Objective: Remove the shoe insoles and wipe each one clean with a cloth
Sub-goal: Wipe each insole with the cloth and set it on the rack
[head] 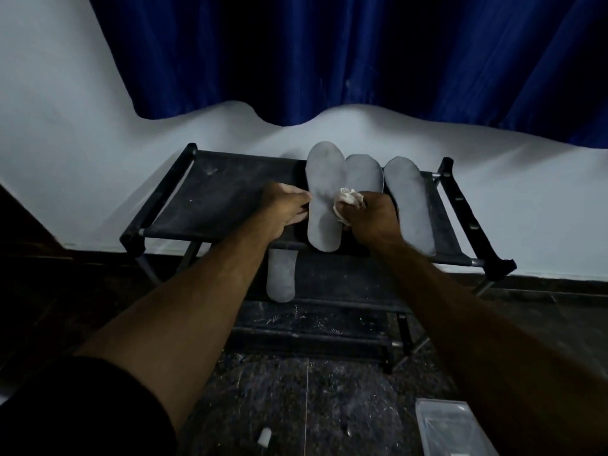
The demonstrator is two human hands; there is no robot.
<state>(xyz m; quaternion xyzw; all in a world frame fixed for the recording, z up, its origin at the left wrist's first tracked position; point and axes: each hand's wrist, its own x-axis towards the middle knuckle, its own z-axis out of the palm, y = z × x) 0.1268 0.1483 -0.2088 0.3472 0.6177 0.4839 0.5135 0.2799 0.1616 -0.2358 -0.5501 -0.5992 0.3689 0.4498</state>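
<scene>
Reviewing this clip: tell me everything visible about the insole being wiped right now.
The insole being wiped is a pale grey, flat, foot-shaped piece that looks like foam or felt, faintly smudged. It lies lengthwise on the top shelf of the black rack, its heel end overhanging the front edge and its right edge overlapping the neighbouring insole. The left hand steadies its left edge; the right hand presses a crumpled white cloth against its right side.

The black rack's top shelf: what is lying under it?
One grey insole lies on the lower shelf, its heel end sticking out. The top shelf and the left hand's forearm hide its toe end.
</scene>
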